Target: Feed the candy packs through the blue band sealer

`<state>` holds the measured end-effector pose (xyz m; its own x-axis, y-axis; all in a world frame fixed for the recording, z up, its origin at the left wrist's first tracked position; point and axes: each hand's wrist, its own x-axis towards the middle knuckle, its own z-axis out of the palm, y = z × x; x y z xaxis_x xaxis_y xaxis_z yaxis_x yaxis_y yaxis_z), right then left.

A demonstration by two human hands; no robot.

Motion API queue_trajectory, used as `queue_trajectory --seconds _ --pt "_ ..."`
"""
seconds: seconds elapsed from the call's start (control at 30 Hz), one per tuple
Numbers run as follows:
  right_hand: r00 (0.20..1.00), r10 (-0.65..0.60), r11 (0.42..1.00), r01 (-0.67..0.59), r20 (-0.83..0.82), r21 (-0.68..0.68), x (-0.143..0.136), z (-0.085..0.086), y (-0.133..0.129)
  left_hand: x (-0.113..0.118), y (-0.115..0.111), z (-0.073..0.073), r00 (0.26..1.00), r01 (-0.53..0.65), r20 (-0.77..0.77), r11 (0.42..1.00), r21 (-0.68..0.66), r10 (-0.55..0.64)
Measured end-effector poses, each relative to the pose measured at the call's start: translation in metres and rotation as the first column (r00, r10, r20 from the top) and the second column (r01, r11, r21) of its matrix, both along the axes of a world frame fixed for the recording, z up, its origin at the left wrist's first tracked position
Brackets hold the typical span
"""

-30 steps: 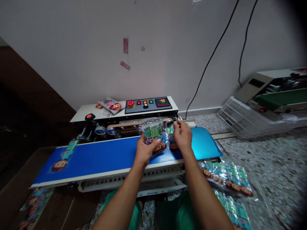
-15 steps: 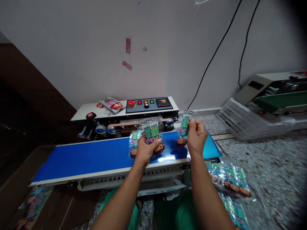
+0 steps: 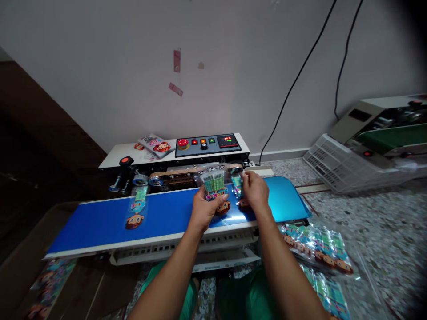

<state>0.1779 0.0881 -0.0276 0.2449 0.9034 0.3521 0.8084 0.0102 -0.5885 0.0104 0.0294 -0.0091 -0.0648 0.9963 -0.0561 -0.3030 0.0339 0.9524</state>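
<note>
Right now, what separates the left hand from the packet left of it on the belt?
In the head view, only blue conveyor belt separates the left hand from that cartoon-face packet.

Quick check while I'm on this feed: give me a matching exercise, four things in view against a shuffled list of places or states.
Things
1. Left hand
2. Right hand
3. Packet clear of both hands
4. Plastic crate

Places or states
A. White, standing on the speckled floor
B. Holding a fanned bunch of packets
C. Gripping a single packet
D. Lying on the blue belt

Pairs: 1-B, 2-C, 3-D, 4-A
</note>
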Motion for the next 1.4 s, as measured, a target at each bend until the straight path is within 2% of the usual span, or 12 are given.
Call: queue_trajectory --seconds 0.07,0.2,0.27,0.4,0.53,0.7,0.8,0.93,1.13,1.2,1.27,1.4 --pt "0.962 0.143 0.987 -0.123 -0.233 0.101 -0.013 0.012 -0.007 0.000 0.001 0.000 1.000 -0.008 0.010 1.000 0.008 0.008" --pt "0.606 0.427 0.897 -0.380 -0.671 0.228 -0.039 0.031 -0.024 -0.001 0.001 0.002 1.000 -0.013 0.027 1.000 0.015 0.013" --pt "0.528 0.426 0.901 -0.321 -0.735 0.292 -0.047 0.034 -0.027 -0.001 0.000 0.004 0.999 0.002 0.035 1.000 -0.008 -0.002" --pt "0.466 0.338 0.936 -0.073 -0.818 0.346 -0.044 0.029 -0.022 0.000 -0.002 0.006 0.995 0.087 0.067 0.992 -0.096 -0.080" --pt "0.419 0.291 0.925 0.107 -0.860 0.365 -0.028 0.024 -0.014 0.001 -0.001 0.004 0.997 0.035 0.065 0.999 -0.016 -0.033" --pt "0.564 0.228 0.933 0.106 -0.794 0.343 -0.024 0.025 -0.018 0.005 -0.001 0.004 0.997 0.039 0.068 0.999 0.004 -0.039" --pt "0.635 0.240 0.950 0.002 -0.734 0.312 -0.027 0.027 -0.024 0.008 -0.002 0.006 0.992 0.047 0.116 0.999 0.016 -0.049" --pt "0.656 0.290 0.949 -0.104 -0.697 0.297 -0.032 0.030 -0.030 0.009 -0.002 0.008 0.970 0.025 0.243 0.999 0.022 -0.029" --pt "0.624 0.255 0.920 0.078 -0.739 0.383 -0.035 0.029 -0.027 0.008 0.000 0.004 0.963 -0.064 0.263 0.998 0.012 0.059" --pt "0.665 0.169 0.914 0.170 -0.727 0.368 -0.021 0.028 -0.023 0.007 0.001 0.004 0.965 -0.112 0.237 0.994 0.005 0.108" --pt "0.775 0.022 0.904 0.255 -0.631 0.343 0.001 0.025 -0.019 0.005 0.002 0.004 0.963 -0.155 0.225 0.988 0.001 0.151" --pt "0.960 -0.209 0.962 0.236 -0.185 0.138 0.042 0.011 -0.012 -0.001 0.006 0.001 0.959 -0.193 0.216 0.981 0.022 0.184"
